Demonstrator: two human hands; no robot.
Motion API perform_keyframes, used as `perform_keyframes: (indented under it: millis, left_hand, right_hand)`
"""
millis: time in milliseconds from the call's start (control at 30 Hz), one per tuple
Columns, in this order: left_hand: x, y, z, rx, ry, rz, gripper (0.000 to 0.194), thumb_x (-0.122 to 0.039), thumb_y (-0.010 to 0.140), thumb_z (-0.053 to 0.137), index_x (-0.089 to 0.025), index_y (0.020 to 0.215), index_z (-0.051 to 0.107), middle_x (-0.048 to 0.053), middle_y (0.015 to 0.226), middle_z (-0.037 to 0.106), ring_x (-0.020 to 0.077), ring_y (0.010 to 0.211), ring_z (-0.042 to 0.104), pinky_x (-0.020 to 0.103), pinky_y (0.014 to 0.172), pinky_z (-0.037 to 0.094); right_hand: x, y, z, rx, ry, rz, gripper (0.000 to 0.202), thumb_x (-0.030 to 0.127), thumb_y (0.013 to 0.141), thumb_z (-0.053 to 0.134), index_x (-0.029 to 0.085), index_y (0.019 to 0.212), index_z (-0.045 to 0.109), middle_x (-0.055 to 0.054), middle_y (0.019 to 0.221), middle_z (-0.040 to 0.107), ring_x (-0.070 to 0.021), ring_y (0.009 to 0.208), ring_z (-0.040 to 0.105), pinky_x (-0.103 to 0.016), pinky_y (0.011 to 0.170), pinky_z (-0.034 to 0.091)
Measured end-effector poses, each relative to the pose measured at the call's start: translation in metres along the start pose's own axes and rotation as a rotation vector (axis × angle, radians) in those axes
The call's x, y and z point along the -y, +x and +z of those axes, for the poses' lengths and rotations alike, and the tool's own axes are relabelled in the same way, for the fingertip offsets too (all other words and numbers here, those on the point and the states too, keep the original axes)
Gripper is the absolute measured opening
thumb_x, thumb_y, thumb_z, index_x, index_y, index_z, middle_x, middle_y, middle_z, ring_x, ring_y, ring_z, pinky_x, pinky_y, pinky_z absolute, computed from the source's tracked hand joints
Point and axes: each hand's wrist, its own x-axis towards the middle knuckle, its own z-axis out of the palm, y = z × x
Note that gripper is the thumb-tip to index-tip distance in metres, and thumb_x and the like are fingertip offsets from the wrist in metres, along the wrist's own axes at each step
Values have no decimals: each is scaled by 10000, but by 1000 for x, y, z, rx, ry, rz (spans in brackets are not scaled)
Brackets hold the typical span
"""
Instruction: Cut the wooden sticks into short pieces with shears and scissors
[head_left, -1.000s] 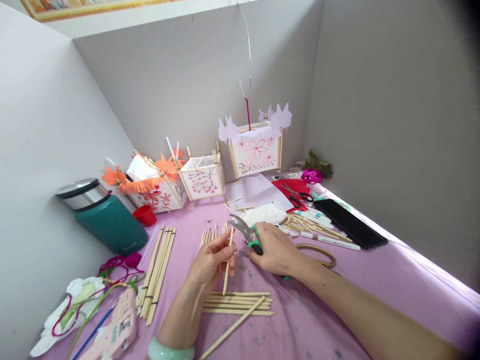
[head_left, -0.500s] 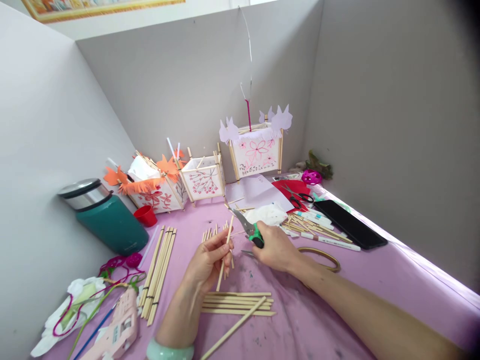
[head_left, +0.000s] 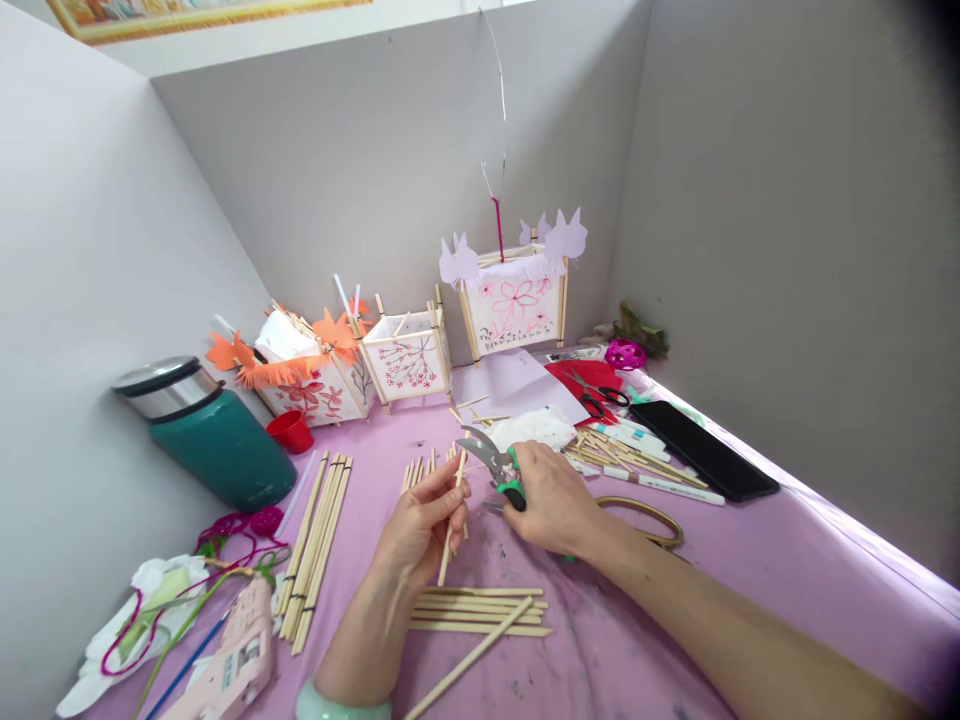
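My left hand (head_left: 426,520) pinches a thin wooden stick (head_left: 445,563) that stands nearly upright. My right hand (head_left: 551,497) is closed around green-and-black handled pruning shears (head_left: 490,455). Their blades are apart, with the tips at the stick's upper end; whether they touch it I cannot tell. Several cut sticks (head_left: 480,610) lie in a row below my left hand, and one longer stick (head_left: 476,655) slants across them. Behind my left fingers, more short sticks (head_left: 417,470) lie partly hidden. Brass-handled scissors (head_left: 660,515) rest beneath my right wrist, their middle covered.
Three paper-and-stick lanterns (head_left: 409,366) line the back. At left are a green bottle (head_left: 225,445), a red cup (head_left: 291,432), bundled sticks (head_left: 319,550) and a pink glue gun (head_left: 234,650). A black phone (head_left: 701,450), markers (head_left: 664,484) and black scissors (head_left: 600,397) lie at right.
The shears' blades have opened wider and turned around the stick's upper end. My left hand keeps its pinch on the stick, almost in place.
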Motion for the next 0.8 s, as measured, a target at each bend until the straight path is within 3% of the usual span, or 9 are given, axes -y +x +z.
perform_keyframes:
  millis: [400,600,800]
  left_hand:
    - [-3,-2,-1,19,2,-5,468,-108,610,792,-147,1066,691,-4,730,593,31,421,437,139,295,302]
    - [1,0,2,-50,48,28,587,-161,588,817,-127,1152,657,-25,625,568,39,402,426,140,294,278]
    - [2,-1,6,-59,65,30,645,-193,575,829,-114,1187,640,-24,577,578,45,378,418,148,294,271]
  right_hand:
    - [-4,4,2,83,-18,22,191,260,724,592,202,850,460,-62,797,619,-218,726,579,-293,612,327]
    - [-3,4,1,33,-24,5,262,287,710,604,194,905,456,-95,959,590,-238,891,539,-310,746,367]
    - [0,3,0,43,-17,9,290,314,706,603,189,920,452,-97,967,575,-241,903,523,-318,767,375]
